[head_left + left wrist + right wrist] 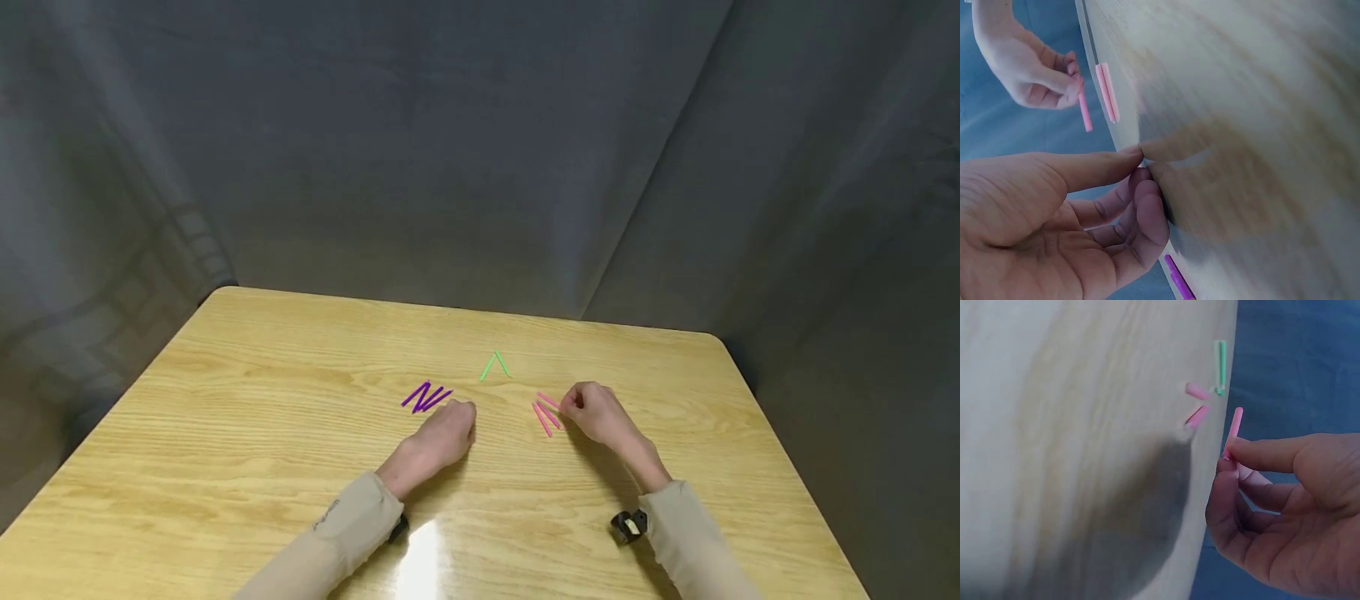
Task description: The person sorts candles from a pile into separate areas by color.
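Note:
My right hand (pixel 597 412) pinches one end of a pink stick (pixel 1234 425) between thumb and fingertips, above the table. Two more pink sticks (pixel 545 418) lie close together on the wood, just left of that hand. My left hand (pixel 444 435) rests at the table surface with its fingers curled, thumb tip close to the index finger. Nothing shows between those fingertips in the left wrist view. Right beyond the left hand lie several purple sticks (pixel 426 397) in a zigzag cluster. Farther back, two green sticks (pixel 496 364) meet at their far ends in an upside-down V.
The light wooden table (pixel 262 400) has rounded far corners. Dark grey curtains (pixel 450 150) hang behind it and along the sides. Black wrist cameras (pixel 628 527) sit under the sleeves, and a bright reflection lies near the front edge.

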Available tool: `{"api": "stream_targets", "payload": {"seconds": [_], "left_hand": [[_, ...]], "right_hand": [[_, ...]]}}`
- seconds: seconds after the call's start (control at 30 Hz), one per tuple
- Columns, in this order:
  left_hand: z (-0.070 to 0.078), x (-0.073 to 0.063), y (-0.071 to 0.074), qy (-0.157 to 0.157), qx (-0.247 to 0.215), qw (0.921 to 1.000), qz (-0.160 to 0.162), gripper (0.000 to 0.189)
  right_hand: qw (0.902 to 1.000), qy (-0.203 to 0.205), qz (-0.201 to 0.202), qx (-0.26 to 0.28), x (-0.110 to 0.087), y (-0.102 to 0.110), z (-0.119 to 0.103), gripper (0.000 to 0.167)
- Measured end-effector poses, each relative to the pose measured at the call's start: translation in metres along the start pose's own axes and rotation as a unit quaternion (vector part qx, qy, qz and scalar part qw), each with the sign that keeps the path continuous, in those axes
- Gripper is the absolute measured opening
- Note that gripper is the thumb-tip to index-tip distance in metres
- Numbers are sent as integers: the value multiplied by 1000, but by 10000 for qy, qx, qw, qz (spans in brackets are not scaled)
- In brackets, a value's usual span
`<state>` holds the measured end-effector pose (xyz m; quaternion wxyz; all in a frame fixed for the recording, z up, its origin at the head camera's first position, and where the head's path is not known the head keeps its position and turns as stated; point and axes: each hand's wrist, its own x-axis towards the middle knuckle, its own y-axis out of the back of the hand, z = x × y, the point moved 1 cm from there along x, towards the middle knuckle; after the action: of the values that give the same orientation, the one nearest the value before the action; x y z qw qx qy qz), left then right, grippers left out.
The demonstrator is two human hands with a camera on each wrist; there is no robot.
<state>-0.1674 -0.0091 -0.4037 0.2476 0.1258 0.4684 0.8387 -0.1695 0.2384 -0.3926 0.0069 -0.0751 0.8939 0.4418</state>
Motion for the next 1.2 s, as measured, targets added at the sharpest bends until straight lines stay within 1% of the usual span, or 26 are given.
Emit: {"api": "stream_targets", "payload": {"seconds": [0.07, 0.17, 0.33, 0.53, 0.77, 0.87, 1.03, 1.2], "left_hand": [[0, 0, 1, 14, 13, 10000, -5, 18], [-1, -1, 2, 24, 13, 10000, -31, 19], [1, -2, 3, 69, 24, 9998, -182, 26], [1, -3, 3, 174, 72, 9994, -278, 34], [1, -3, 3, 304, 244, 9987, -336, 26], [1, -3, 3, 359, 255, 9983, -385, 26], [3, -3, 0, 337, 240, 9984, -382, 21], [6, -2, -2, 325, 313, 9983, -379, 20]], "right_hand": [[10000, -90, -6, 31, 0, -1, 2, 10], [9999, -91, 58, -13, 0, -4, 5, 11], [9996, -138, 194, -118, 0, -9, 6, 15], [9993, -227, 194, -213, 1, -14, 6, 22], [9992, -303, 137, -219, 3, -16, 4, 33], [9991, -357, 96, -227, 4, -16, 4, 35], [9988, -403, 77, -259, 2, -16, 6, 33], [9989, -450, 39, -137, -2, -13, 8, 23]]}}
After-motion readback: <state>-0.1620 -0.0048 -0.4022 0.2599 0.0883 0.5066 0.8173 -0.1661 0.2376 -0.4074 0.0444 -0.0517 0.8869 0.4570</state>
